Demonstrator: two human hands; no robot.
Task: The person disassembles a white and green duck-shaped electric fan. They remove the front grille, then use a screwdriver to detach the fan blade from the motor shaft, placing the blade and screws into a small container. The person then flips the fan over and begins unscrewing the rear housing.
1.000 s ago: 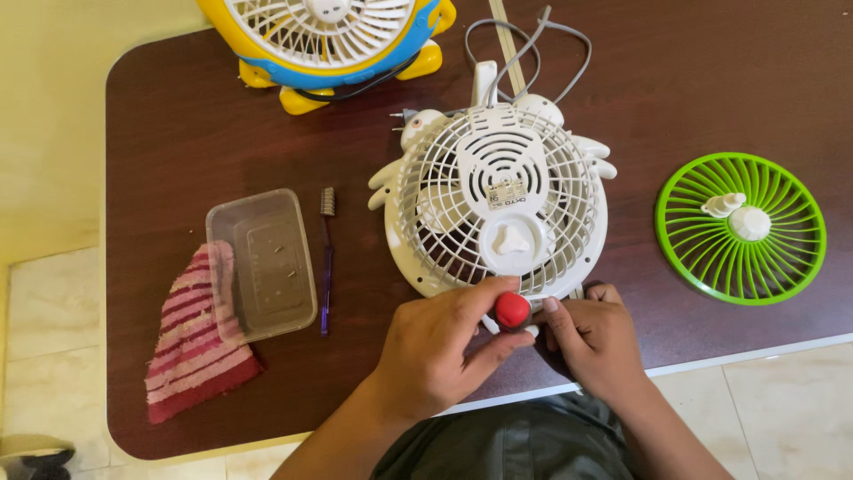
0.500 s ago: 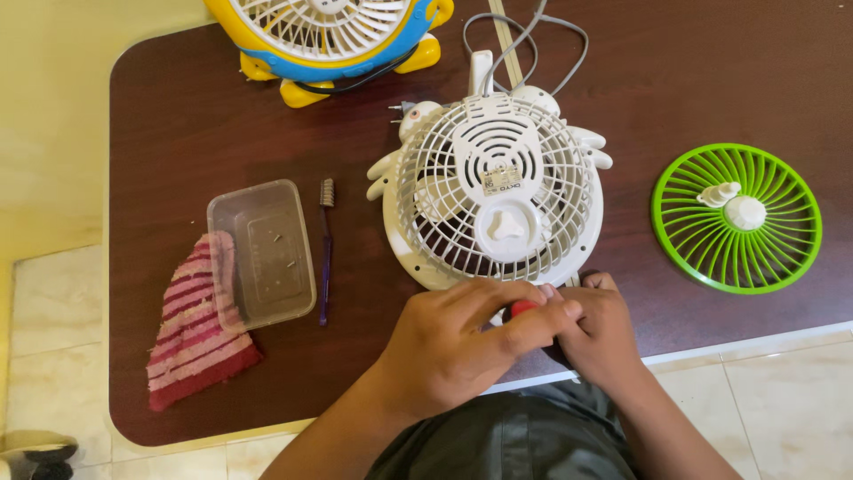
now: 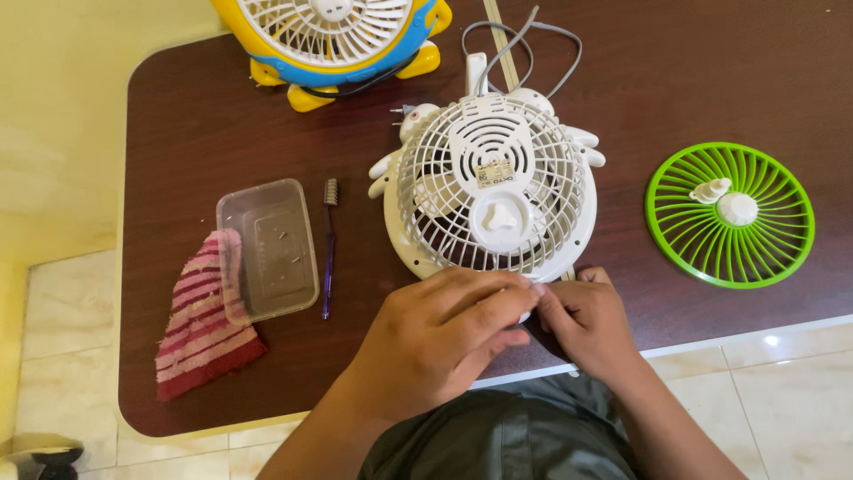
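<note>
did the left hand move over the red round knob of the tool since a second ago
Yes. The left hand has closed over the tool at the near rim of the white plastic fan; the red knob that showed earlier beside that rim is now almost hidden under its fingers.

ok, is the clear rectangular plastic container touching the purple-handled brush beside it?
Apart. The head view shows a strip of dark table between the clear plastic container and the purple-handled brush along its right side.
</note>
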